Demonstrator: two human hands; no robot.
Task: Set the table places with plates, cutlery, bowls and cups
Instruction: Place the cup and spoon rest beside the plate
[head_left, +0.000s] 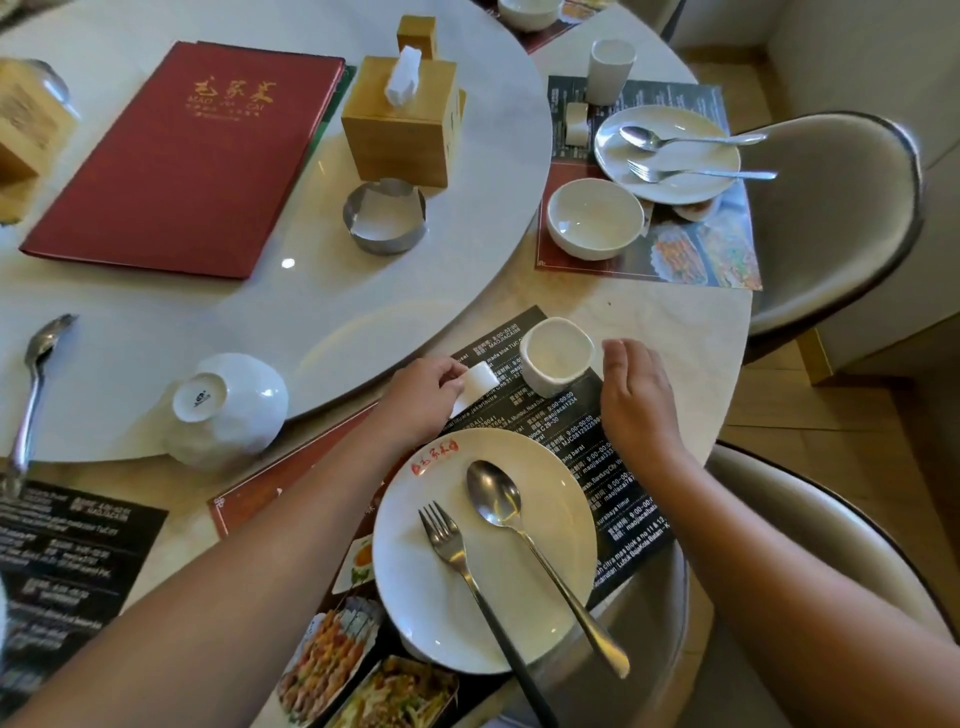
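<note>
A white plate (457, 603) lies on the near placemat (613, 467) with a fork (452, 551) and a spoon (498, 499) across it. Beyond the plate stands a white cup (557, 356). My left hand (421, 400) pinches a small white cutlery rest (475, 382) just left of the cup. My right hand (636, 395) hovers with relaxed fingers right of the cup, not touching it. An upturned white bowl (228, 410) sits on the turntable's edge (322, 332).
A second place (667, 153) at the far right has a plate, spoon, fork, bowl and cup. The turntable carries a red menu (182, 156), a wooden tissue box (400, 119), a metal ashtray (384, 215) and a spoon (31, 395). Two chairs (831, 208) stand right.
</note>
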